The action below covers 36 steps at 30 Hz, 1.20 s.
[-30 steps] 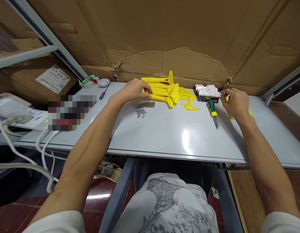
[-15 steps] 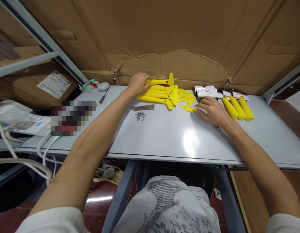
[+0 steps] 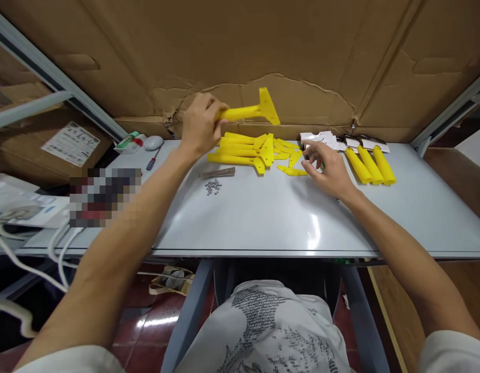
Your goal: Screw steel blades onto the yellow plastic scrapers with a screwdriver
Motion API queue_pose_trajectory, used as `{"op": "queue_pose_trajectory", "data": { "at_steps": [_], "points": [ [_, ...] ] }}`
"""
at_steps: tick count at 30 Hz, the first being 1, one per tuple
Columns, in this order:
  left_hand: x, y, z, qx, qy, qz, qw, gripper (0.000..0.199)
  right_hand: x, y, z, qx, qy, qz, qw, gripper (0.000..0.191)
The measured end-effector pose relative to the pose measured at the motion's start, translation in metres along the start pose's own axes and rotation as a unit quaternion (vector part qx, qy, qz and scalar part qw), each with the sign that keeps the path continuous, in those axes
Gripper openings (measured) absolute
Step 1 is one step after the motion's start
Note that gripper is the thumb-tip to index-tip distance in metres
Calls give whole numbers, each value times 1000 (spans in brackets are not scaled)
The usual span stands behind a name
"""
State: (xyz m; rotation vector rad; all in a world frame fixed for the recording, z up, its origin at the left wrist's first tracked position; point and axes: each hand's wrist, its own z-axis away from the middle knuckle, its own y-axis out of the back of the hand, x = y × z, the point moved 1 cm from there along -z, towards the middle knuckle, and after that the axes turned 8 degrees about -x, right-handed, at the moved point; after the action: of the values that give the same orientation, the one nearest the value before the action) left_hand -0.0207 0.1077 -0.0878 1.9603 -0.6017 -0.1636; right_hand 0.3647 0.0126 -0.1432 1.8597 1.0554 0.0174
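Observation:
My left hand (image 3: 203, 122) is wrapped round the grip of a yellow plastic scraper handle (image 3: 245, 112). It holds this handle above the table, with the wide flared head pointing right. Below it lies a pile of similar yellow handles (image 3: 240, 150). My right hand (image 3: 327, 168) is low over the table, thumb and fingers curved and apart. A small green object (image 3: 323, 166) shows between them, mostly hidden; I cannot make out its kind. Just left of the right fingertips are several small flat yellow pieces (image 3: 292, 171).
Metal strips (image 3: 219, 173) and a heap of small screws (image 3: 212, 187) lie in front of the handles. White card sleeves (image 3: 321, 138) and three yellow handles (image 3: 367, 165) are on the right. A screwdriver (image 3: 151, 163) and a mouse (image 3: 153, 142) sit at left. Cardboard (image 3: 263, 57) backs the table.
My left hand has raised one yellow handle off the pile, up and toward the cardboard. My right hand's fingers have spread further apart, near the same spot. The view has shifted slightly.

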Motion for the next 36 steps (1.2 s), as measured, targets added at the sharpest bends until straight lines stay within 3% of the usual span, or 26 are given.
{"op": "queue_pose_trajectory", "data": {
  "at_steps": [3,6,8,11,13,15,17,19,22,25,31,34,36],
  "points": [
    [43,-6,28,-17,-49,-30,998,49,-8,6,-1,43,-6,-71,997,70],
    [71,-18,49,-43,-82,-15,996,42,-16,9,2,27,55,-12,998,39],
    [77,-17,57,-43,-78,23,996,34,-20,10,4,19,96,50,994,26],
    [68,2,59,-20,-53,102,993,35,-25,9,8,27,121,102,987,27],
    [48,17,57,-6,-37,173,984,43,-27,9,11,20,133,119,984,25],
    [22,26,54,-29,-7,189,981,47,-29,7,14,-18,158,132,978,26],
    [-5,22,53,-160,4,150,976,56,-30,6,16,-61,199,144,967,27],
    [-27,10,53,-286,29,106,952,56,-28,4,18,-89,239,163,953,29],
    [-43,-8,52,-356,52,112,926,52,-25,3,19,-136,253,197,937,30],
    [-43,-13,52,-347,47,127,928,46,-25,1,19,-196,234,217,927,32],
    [-27,-4,52,-330,57,96,937,38,-38,0,17,-262,247,266,894,34],
    [-16,4,54,-316,46,109,941,39,-37,2,16,-268,237,241,902,33],
    [-6,9,55,-256,44,161,952,40,-33,5,14,-260,223,190,920,34]
  ]
}}
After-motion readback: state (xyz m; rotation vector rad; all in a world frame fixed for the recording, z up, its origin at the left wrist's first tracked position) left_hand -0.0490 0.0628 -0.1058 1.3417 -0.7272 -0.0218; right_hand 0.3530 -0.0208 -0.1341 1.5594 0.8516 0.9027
